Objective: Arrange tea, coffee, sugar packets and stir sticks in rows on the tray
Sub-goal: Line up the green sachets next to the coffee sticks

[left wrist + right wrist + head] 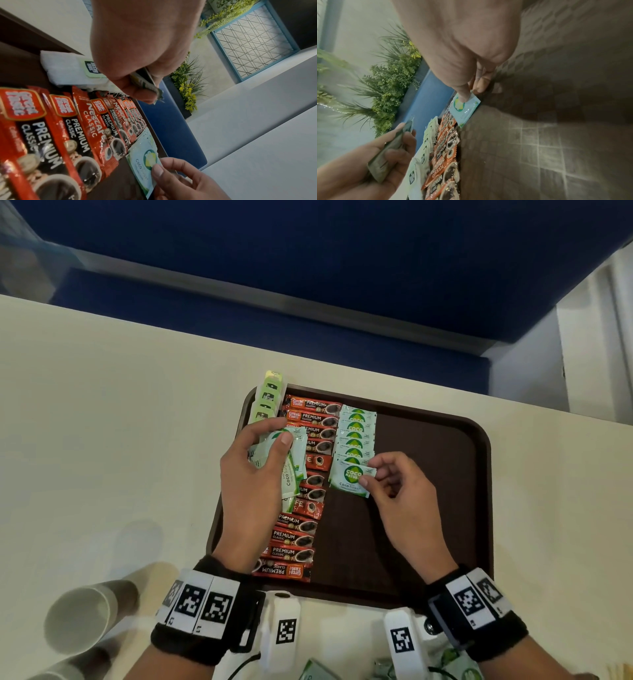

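A dark brown tray (445, 474) lies on the cream table. A row of green tea bags (269, 398) runs along its left edge, and beside it a long row of red coffee sachets (310, 419). A third row of pale green sugar packets (356, 433) overlaps down the middle. My right hand (368, 474) pinches one sugar packet (349, 475) at the near end of that row, low over the tray (539, 148). My left hand (270, 446) grips a stack of sugar packets (291, 470) above the coffee row (72, 132). No stir sticks show clearly.
Paper cups (82, 614) lie on their sides at the near left of the table. More green packets (317, 672) sit at the near edge below the tray. A blue partition (342, 285) stands behind the table. The tray's right half is bare.
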The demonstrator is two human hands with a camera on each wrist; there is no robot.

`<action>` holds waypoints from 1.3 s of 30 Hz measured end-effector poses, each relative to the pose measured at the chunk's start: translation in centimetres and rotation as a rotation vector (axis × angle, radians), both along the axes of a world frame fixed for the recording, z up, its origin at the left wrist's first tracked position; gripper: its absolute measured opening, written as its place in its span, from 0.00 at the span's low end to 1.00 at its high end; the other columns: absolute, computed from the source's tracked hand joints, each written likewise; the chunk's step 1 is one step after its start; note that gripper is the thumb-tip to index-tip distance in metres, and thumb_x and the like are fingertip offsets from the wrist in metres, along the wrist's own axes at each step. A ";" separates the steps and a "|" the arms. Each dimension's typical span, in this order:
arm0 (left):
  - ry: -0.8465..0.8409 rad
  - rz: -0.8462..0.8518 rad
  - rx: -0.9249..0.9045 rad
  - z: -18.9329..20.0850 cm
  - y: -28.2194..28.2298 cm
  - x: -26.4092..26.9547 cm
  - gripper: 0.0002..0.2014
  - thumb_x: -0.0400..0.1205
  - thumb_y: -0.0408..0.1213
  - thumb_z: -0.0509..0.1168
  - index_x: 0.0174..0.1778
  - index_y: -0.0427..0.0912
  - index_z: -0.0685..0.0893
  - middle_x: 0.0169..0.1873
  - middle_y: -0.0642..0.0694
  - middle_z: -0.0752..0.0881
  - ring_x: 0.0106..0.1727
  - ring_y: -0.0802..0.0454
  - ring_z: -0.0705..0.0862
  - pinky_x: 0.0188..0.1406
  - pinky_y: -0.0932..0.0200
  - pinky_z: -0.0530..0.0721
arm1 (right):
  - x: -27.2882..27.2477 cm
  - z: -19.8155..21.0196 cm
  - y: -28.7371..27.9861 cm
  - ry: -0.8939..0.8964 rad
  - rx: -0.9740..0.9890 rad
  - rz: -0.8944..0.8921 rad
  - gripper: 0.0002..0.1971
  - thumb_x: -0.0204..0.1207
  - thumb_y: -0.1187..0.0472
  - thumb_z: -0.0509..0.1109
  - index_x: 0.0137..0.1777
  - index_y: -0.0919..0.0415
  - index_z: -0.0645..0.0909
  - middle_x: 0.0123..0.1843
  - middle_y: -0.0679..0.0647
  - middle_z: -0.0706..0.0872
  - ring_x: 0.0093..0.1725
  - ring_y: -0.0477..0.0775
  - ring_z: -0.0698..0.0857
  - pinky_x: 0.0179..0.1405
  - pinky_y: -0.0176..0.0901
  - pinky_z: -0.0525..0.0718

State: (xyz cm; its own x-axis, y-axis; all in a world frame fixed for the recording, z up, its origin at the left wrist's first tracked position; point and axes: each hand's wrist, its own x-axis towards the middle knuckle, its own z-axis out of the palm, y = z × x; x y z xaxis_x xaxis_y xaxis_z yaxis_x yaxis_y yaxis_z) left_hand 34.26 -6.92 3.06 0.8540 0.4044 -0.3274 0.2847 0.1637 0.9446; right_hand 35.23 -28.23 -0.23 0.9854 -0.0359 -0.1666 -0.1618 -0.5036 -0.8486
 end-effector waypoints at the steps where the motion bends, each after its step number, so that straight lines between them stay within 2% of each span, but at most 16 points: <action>1: 0.004 0.000 -0.007 0.0 0.0 0.0 0.09 0.91 0.38 0.72 0.64 0.52 0.91 0.65 0.57 0.92 0.61 0.54 0.95 0.58 0.42 0.96 | 0.0 0.0 0.0 -0.004 -0.005 -0.002 0.13 0.79 0.65 0.83 0.57 0.51 0.85 0.48 0.50 0.86 0.45 0.47 0.84 0.44 0.31 0.84; 4: 0.010 0.002 -0.030 0.0 0.1 -0.1 0.09 0.91 0.37 0.72 0.64 0.51 0.91 0.62 0.59 0.92 0.60 0.53 0.96 0.57 0.42 0.96 | 0.0 -0.2 0.1 -0.004 -0.009 -0.011 0.15 0.79 0.64 0.83 0.60 0.52 0.84 0.47 0.49 0.87 0.45 0.47 0.85 0.45 0.31 0.85; 9: 0.017 0.006 -0.012 0.0 0.2 0.0 0.08 0.91 0.38 0.72 0.64 0.52 0.91 0.65 0.56 0.91 0.60 0.52 0.96 0.57 0.40 0.96 | 0.2 -0.3 0.2 0.004 -0.008 -0.026 0.17 0.78 0.62 0.84 0.62 0.52 0.83 0.48 0.48 0.87 0.46 0.46 0.86 0.45 0.32 0.86; 13: 0.019 0.007 -0.027 0.1 0.2 0.1 0.08 0.91 0.38 0.71 0.64 0.51 0.91 0.65 0.58 0.91 0.60 0.53 0.96 0.57 0.41 0.96 | 0.2 -0.3 0.3 0.006 -0.009 -0.027 0.16 0.79 0.62 0.84 0.62 0.53 0.83 0.48 0.48 0.87 0.46 0.46 0.85 0.45 0.32 0.86; 21: 0.016 -0.008 -0.009 -0.2 -0.2 -0.1 0.09 0.91 0.39 0.72 0.65 0.52 0.91 0.67 0.55 0.90 0.61 0.54 0.95 0.53 0.47 0.97 | -0.1 0.9 0.9 -0.007 0.019 -0.069 0.13 0.79 0.57 0.83 0.56 0.53 0.82 0.49 0.50 0.86 0.45 0.46 0.85 0.44 0.33 0.85; 23: 0.002 -0.025 -0.005 -0.3 -0.6 -0.2 0.09 0.90 0.40 0.72 0.65 0.53 0.91 0.66 0.57 0.91 0.65 0.54 0.93 0.59 0.44 0.96 | -0.2 2.3 1.6 0.010 0.104 -0.051 0.13 0.79 0.53 0.83 0.55 0.54 0.82 0.48 0.50 0.86 0.44 0.44 0.84 0.44 0.33 0.84; 25: -0.021 -0.054 0.055 -0.4 -1.0 -0.2 0.09 0.90 0.41 0.73 0.64 0.55 0.92 0.64 0.60 0.91 0.70 0.59 0.89 0.70 0.44 0.90 | -0.4 3.8 2.7 0.085 0.232 0.003 0.15 0.77 0.49 0.84 0.54 0.54 0.83 0.47 0.50 0.87 0.44 0.44 0.85 0.46 0.35 0.85; 27: -0.026 -0.072 0.086 -0.5 -1.6 -0.1 0.08 0.89 0.40 0.73 0.63 0.54 0.92 0.62 0.62 0.92 0.70 0.64 0.86 0.76 0.46 0.86 | -0.6 4.8 3.9 0.167 0.312 0.066 0.19 0.74 0.46 0.86 0.55 0.53 0.83 0.48 0.51 0.87 0.47 0.50 0.87 0.49 0.41 0.89; 29: -0.023 -0.072 0.061 -0.5 -2.0 0.0 0.08 0.89 0.41 0.74 0.63 0.54 0.92 0.61 0.63 0.92 0.71 0.64 0.85 0.78 0.45 0.84 | -0.6 5.2 4.9 0.206 0.329 0.090 0.22 0.70 0.44 0.87 0.55 0.52 0.83 0.48 0.55 0.87 0.47 0.58 0.88 0.48 0.48 0.91; 31: -0.014 -0.056 0.012 -0.5 -2.2 0.1 0.07 0.89 0.42 0.73 0.62 0.54 0.92 0.62 0.62 0.92 0.72 0.62 0.86 0.79 0.44 0.83 | -0.5 5.2 5.3 0.225 0.361 0.062 0.21 0.71 0.48 0.88 0.56 0.53 0.83 0.47 0.58 0.87 0.45 0.60 0.88 0.45 0.50 0.93; 33: -0.011 -0.052 -0.006 -0.6 -2.0 0.3 0.07 0.90 0.42 0.72 0.62 0.53 0.92 0.62 0.60 0.92 0.72 0.61 0.87 0.79 0.44 0.83 | -0.3 5.2 5.1 0.253 0.418 0.033 0.18 0.75 0.57 0.87 0.58 0.57 0.84 0.46 0.58 0.89 0.41 0.54 0.89 0.42 0.45 0.93; 35: 0.000 -0.084 -0.022 -0.6 -1.8 0.2 0.08 0.91 0.41 0.71 0.64 0.53 0.91 0.64 0.57 0.92 0.71 0.56 0.89 0.76 0.40 0.87 | 0.0 5.4 4.7 0.288 0.444 0.026 0.14 0.78 0.61 0.84 0.59 0.59 0.85 0.46 0.58 0.91 0.42 0.53 0.92 0.42 0.42 0.93; 39: 0.034 -0.167 -0.114 -0.5 -1.2 0.1 0.11 0.91 0.35 0.70 0.68 0.49 0.89 0.67 0.48 0.91 0.64 0.48 0.94 0.61 0.37 0.95 | 0.3 5.5 3.7 0.342 0.449 0.026 0.11 0.84 0.63 0.79 0.63 0.58 0.87 0.53 0.58 0.95 0.50 0.57 0.96 0.50 0.55 0.97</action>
State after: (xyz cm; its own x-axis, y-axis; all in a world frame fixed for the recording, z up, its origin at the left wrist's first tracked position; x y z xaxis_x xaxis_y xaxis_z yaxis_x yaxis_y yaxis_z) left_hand 34.37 -8.14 2.59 0.8938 0.2168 -0.3927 0.3480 0.2170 0.9120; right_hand 35.56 -24.54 5.32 0.8720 0.1360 -0.4703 -0.4580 -0.1125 -0.8818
